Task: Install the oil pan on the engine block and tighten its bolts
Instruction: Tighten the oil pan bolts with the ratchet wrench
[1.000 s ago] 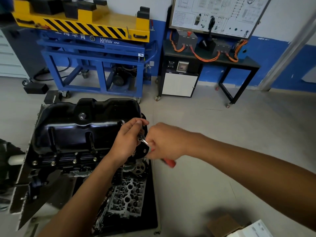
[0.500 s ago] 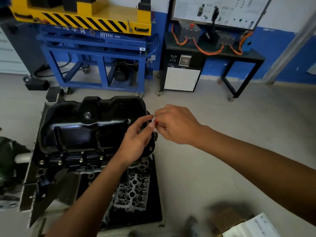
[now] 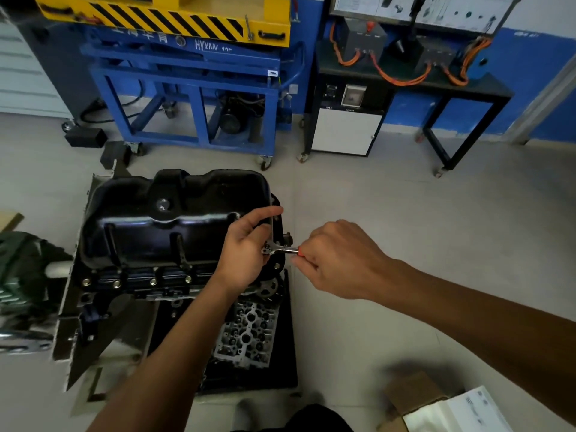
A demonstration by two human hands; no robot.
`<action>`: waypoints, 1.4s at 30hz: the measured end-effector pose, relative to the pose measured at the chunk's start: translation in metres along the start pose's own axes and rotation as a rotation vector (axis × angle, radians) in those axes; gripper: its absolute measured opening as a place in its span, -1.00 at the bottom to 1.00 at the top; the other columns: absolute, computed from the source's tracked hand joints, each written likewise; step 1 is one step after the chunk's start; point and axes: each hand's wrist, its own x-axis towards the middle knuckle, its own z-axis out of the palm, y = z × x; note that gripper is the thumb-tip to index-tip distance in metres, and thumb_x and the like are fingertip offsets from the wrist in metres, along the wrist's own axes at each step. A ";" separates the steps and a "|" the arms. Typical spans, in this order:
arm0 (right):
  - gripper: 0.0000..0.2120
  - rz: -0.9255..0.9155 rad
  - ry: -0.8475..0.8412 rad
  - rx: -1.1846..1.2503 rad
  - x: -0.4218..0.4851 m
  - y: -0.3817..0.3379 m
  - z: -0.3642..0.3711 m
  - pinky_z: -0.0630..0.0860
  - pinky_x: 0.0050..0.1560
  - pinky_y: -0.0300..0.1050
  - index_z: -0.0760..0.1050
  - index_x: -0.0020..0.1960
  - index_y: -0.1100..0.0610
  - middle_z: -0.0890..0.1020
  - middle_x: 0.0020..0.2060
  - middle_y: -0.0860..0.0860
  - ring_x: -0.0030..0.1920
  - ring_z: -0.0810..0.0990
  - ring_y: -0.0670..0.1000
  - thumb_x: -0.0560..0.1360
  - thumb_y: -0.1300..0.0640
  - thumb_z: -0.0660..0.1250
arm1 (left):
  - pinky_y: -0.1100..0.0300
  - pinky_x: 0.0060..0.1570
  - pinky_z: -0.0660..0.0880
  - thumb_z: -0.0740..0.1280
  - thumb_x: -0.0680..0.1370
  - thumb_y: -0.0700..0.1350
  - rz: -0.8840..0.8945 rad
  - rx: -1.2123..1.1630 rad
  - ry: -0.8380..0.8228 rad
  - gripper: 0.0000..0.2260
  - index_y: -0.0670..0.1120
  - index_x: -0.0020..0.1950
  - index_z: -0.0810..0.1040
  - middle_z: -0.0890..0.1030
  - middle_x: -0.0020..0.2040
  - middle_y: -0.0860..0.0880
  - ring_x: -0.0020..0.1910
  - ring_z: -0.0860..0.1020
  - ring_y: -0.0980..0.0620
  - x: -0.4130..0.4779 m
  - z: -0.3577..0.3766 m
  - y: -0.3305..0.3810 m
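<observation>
Oil pan (image 3: 162,226) is sitting on the engine block (image 3: 134,288), flange down, so I'll place everything off the pan. Left hand (image 3: 246,254) is at the pan's right end, fingers curled round the head of a small ratchet (image 3: 279,249), index finger stretched up against the pan wall. Right hand (image 3: 339,260) is just right of the pan, fist closed on the ratchet's red handle. A row of bolts (image 3: 117,283) shows along the pan's near flange. My worry: the socket end is hidden under the left hand, so if it's not square on the bolt, a pull could slip it off and round the head. Also, cranking this end hard first might seat the flange unevenly. Pan's long axis runs left-right across the view, with the deep sump side pointing up.
</observation>
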 end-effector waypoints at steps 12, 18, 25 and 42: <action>-0.54 0.045 0.036 0.147 0.011 0.011 -0.020 0.41 -0.35 -0.05 0.25 -0.41 0.00 0.51 -0.46 -0.03 -0.43 0.44 0.03 0.51 -0.01 0.45 | 0.32 -0.45 0.23 0.21 0.68 -0.10 0.048 0.008 -0.263 -0.79 -0.15 0.04 0.61 0.46 -0.43 0.14 -0.48 0.33 0.18 -0.019 -0.013 0.028; -0.46 0.122 0.173 0.146 0.023 -0.033 -0.018 0.35 -0.39 -0.10 0.16 -0.44 -0.05 0.38 -0.53 -0.10 -0.48 0.34 -0.10 0.47 0.00 0.49 | 0.05 -0.35 0.06 0.17 0.68 -0.17 0.123 -0.002 -0.261 -0.77 -0.17 -0.01 0.60 0.42 -0.46 0.12 -0.49 0.22 0.14 -0.019 -0.060 0.041; -0.47 0.196 0.174 0.131 0.027 -0.063 -0.004 0.32 -0.39 -0.10 0.16 -0.44 -0.03 0.34 -0.53 -0.11 -0.47 0.33 -0.05 0.49 0.00 0.46 | 0.32 -0.42 0.20 0.14 0.68 -0.23 0.167 -0.020 -0.239 -0.75 -0.19 -0.09 0.57 0.50 -0.42 0.15 -0.49 0.29 0.22 -0.018 -0.080 0.025; -0.61 0.228 0.022 0.402 0.019 -0.113 0.009 0.47 -0.38 -0.10 0.39 -0.40 0.06 0.50 -0.54 -0.06 -0.46 0.48 -0.07 0.45 -0.04 0.49 | 0.34 -0.33 0.34 0.12 0.69 -0.26 0.194 0.031 -0.171 -0.71 -0.18 -0.10 0.58 0.42 -0.42 0.06 -0.40 0.35 0.17 -0.015 -0.070 0.008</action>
